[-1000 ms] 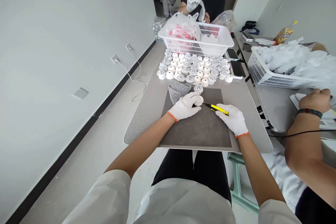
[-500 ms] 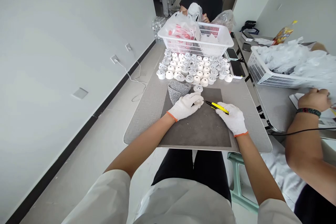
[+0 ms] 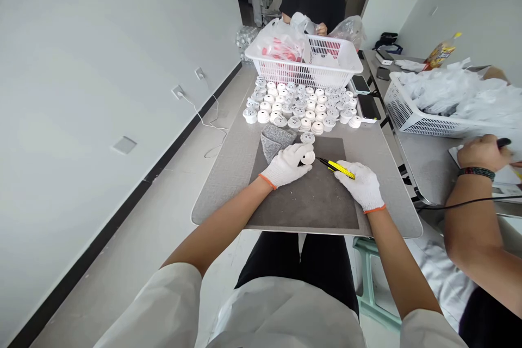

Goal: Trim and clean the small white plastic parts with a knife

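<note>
My left hand (image 3: 287,166), in a white knit glove with an orange cuff, is closed round a small round white plastic piece (image 3: 307,158), whose flat face with a dark spot shows. My right hand (image 3: 361,185), gloved alike, grips a yellow and black utility knife (image 3: 341,169). The knife's dark tip points left and lies just right of the white piece; whether they touch I cannot tell. Both hands are over a dark brown mat (image 3: 310,201). A folded grey cloth (image 3: 276,141) lies behind my left hand, and one loose white piece (image 3: 307,137) sits just beyond it.
Rows of similar white pieces (image 3: 299,106) fill the table's far part, before a white basket (image 3: 285,72) with bagged red items. Phones (image 3: 368,106) lie to the right. A co-worker's arm (image 3: 468,212) and a bag-filled basket (image 3: 428,125) are at the neighbouring table.
The white piece in my left hand has turned, so its round face shows more. My right hand with the knife has barely moved. The neighbour's hand at right has shifted slightly.
</note>
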Action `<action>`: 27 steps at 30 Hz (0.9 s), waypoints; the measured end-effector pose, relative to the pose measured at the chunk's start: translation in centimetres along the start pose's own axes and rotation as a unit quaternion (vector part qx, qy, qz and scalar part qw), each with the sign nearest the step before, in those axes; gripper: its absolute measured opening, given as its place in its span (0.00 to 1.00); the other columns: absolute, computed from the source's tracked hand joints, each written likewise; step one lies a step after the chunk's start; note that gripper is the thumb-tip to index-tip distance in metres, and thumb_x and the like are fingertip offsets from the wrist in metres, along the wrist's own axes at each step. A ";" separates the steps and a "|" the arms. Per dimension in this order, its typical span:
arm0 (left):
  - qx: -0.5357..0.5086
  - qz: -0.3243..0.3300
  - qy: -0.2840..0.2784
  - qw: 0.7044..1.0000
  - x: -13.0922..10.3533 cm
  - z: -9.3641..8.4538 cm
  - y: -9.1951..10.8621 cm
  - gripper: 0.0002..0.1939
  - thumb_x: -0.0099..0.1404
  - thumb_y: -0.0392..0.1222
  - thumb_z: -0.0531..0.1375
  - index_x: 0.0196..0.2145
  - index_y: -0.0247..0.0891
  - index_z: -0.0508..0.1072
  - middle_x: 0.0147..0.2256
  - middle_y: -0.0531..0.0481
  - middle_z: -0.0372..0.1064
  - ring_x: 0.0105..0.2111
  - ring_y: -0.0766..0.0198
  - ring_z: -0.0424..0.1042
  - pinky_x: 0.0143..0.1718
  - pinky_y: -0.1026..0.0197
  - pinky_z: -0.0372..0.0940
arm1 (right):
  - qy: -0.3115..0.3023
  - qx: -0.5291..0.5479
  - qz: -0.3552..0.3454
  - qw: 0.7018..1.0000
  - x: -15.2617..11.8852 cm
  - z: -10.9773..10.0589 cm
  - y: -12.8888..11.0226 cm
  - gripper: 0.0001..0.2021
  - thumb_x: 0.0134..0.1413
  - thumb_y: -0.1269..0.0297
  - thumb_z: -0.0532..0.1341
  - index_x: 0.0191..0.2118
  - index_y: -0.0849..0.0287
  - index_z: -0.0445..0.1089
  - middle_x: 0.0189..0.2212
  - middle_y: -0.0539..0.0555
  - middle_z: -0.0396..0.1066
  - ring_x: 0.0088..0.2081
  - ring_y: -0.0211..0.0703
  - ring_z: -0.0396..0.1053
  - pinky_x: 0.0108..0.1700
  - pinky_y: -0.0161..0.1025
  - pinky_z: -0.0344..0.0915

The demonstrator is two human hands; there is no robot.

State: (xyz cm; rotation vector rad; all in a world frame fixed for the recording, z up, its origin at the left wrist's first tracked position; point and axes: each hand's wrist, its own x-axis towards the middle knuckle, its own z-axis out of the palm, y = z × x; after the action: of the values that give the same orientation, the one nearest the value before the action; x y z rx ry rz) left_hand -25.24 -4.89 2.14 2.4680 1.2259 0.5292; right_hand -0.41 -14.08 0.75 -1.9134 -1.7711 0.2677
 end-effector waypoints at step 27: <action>0.003 0.035 0.007 0.999 -0.4 0.1 0.4 0.29 0.59 0.38 0.62 0.59 0.50 0.72 0.59 0.47 0.63 0.53 0.54 0.70 0.54 0.53 0.69 | 0.002 0.016 -0.073 0.997 0.0 0.3 0.0 0.18 0.60 0.54 0.65 0.54 0.49 0.78 0.45 0.51 0.77 0.45 0.47 0.75 0.51 0.45 0.72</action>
State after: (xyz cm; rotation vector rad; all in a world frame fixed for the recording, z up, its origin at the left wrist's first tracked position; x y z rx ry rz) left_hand -25.18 -5.46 2.14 2.5243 1.1523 0.5622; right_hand -0.53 -14.06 0.51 -1.7510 -1.8819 0.2374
